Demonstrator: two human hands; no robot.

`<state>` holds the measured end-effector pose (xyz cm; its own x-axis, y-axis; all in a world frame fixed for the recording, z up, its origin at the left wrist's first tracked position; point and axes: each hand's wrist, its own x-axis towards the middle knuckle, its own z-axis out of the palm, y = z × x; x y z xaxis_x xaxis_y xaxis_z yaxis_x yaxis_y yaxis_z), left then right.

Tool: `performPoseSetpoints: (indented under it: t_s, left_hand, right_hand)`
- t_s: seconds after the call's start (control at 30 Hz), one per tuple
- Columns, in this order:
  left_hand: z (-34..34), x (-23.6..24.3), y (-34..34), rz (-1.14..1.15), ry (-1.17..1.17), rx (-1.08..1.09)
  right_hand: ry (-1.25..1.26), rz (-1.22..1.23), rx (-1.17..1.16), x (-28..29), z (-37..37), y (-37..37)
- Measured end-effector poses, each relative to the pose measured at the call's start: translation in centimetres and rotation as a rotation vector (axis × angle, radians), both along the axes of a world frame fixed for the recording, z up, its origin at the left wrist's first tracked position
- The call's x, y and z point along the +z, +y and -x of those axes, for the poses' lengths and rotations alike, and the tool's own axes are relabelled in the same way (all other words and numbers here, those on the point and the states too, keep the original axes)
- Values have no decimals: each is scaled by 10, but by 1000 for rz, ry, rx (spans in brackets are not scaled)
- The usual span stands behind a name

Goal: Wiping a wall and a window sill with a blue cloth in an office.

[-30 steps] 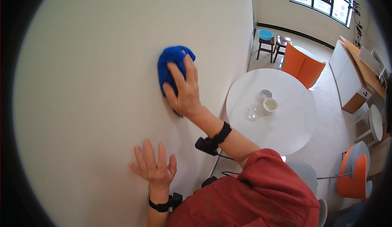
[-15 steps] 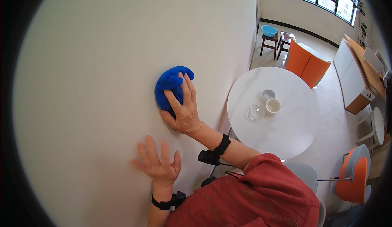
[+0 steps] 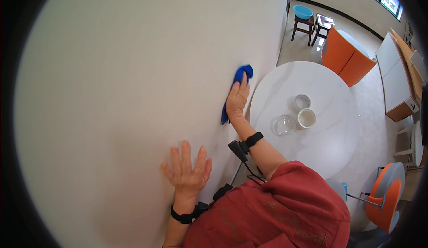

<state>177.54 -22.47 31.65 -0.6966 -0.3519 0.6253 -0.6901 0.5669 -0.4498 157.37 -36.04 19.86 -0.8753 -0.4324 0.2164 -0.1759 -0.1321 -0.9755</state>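
My right hand (image 3: 237,100) presses a blue cloth (image 3: 235,85) against the pale wall (image 3: 111,69), close to the round table's left rim. The cloth is bunched under the palm and fingers, and its ends stick out above and below the hand. Lower and to the left, my left hand (image 3: 187,173) lies with spread fingers against the wall and holds nothing. Each forearm wears a black strap with a small black device on it.
Right of the wall stands a round white table (image 3: 330,150) bearing a few jars, among them a clear glass jar (image 3: 284,125). Beyond are an orange chair (image 3: 345,54), a light-blue basin (image 3: 303,12) on a dark stool, and a white cabinet (image 3: 394,78). Another orange-and-grey chair (image 3: 387,199) is at the lower right.
My right hand has slid the blue cloth rightward along the wall, toward the table. My left hand has shifted slightly right, still spread. The whole view has moved a little.
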Motion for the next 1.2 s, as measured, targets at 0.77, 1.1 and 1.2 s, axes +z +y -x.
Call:
performPoseSetpoints:
  t_s: [0.77,1.1,1.2]
  left_hand:
    - [11,0,4,-66,-137,63]
    - [7,-16,-2,-40,-33,-16]
    - [1,-28,-8,-35,106,-160]
  right_hand:
    - [-458,-103,126,1,160,-84]
    - [461,332,201,96,-11,45]
    - [670,470,418,96,-43,87]
